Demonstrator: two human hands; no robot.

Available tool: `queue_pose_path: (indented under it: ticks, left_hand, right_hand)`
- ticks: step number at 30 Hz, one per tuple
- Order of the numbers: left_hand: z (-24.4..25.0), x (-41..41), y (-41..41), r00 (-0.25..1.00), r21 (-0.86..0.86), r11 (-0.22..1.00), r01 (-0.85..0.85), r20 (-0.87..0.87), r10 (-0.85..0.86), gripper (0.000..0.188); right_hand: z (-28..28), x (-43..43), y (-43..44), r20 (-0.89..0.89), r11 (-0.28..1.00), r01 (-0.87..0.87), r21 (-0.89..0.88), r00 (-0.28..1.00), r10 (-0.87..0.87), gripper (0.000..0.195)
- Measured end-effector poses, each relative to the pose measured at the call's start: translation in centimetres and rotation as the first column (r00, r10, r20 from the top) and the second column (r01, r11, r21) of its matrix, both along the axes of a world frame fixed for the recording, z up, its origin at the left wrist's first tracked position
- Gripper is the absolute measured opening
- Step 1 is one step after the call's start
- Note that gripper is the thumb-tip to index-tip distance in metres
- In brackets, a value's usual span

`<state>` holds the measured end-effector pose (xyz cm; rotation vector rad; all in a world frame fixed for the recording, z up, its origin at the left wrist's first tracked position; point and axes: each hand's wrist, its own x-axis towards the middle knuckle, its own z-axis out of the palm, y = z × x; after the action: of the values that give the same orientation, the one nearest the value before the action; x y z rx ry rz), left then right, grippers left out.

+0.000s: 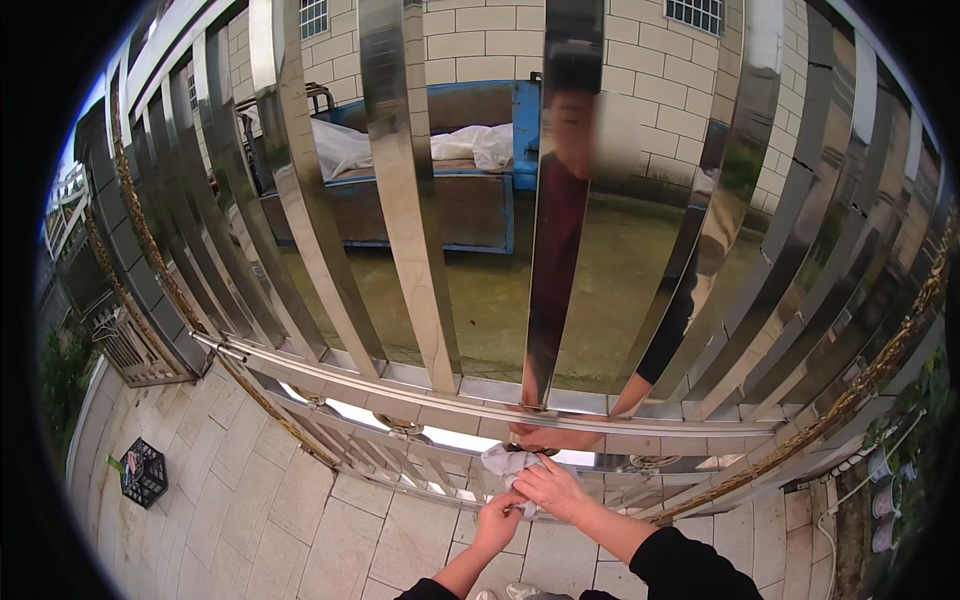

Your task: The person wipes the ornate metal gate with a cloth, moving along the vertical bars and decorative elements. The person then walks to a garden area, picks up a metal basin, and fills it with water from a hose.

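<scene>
A pale grey cloth point(501, 459) is bunched against an ornament on the lower part of a polished stainless steel gate point(480, 409). My right hand point(553, 489) presses on the cloth, its fingers spread over the folds. Just below and to the left, my left hand point(499, 519) pinches the cloth's lower end with curled fingers. Both hands are close together, nearly touching. Upright mirror-like bars rise above them, and a person's reflection shows in the middle bar. The cloth and hands hide part of the ornament.
Behind the bars stands a blue metal cargo bed point(465, 206) with white sheeting point(480, 145) on it. A black plastic crate point(144, 474) sits on the paved floor point(247, 480) at the left. Potted plants point(885, 502) and a thin hose point(825, 517) are at the right.
</scene>
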<state>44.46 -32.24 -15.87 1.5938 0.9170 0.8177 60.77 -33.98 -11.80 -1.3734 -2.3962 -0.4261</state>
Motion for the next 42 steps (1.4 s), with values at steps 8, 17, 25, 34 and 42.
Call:
queue_pose_path:
  ticks: [8,17,25,34,42]
  left_hand:
    - [1.8,5.4,-0.7,0.956,0.139,0.945,0.295,-0.036,-0.293,0.024]
    - [1.5,13.5,-3.7,0.964,0.525,0.817,0.239,-0.025,-0.266,0.027]
    - [0.3,15.3,-3.5,0.980,0.709,0.677,0.199,-0.139,-0.142,0.027]
    - [-0.3,16.0,-2.4,0.983,0.770,0.611,0.182,-0.155,-0.097,0.029]
    - [-0.7,15.3,-1.9,0.982,0.793,0.584,0.174,-0.183,-0.043,0.030]
  right_hand:
    - [-1.3,5.6,-7.2,-0.195,0.787,0.616,-0.035,0.768,-0.610,0.027]
    - [-3.1,4.8,-8.8,-0.361,0.663,0.731,-0.163,0.581,-0.729,0.040]
    - [-4.6,5.4,-9.1,-0.463,0.678,0.712,-0.184,0.545,-0.699,0.042]
    - [-5.6,5.6,-8.0,-0.451,0.685,0.694,-0.221,0.550,-0.703,0.044]
    - [-3.7,4.8,-8.3,-0.385,0.635,0.730,-0.251,0.527,-0.758,0.044]
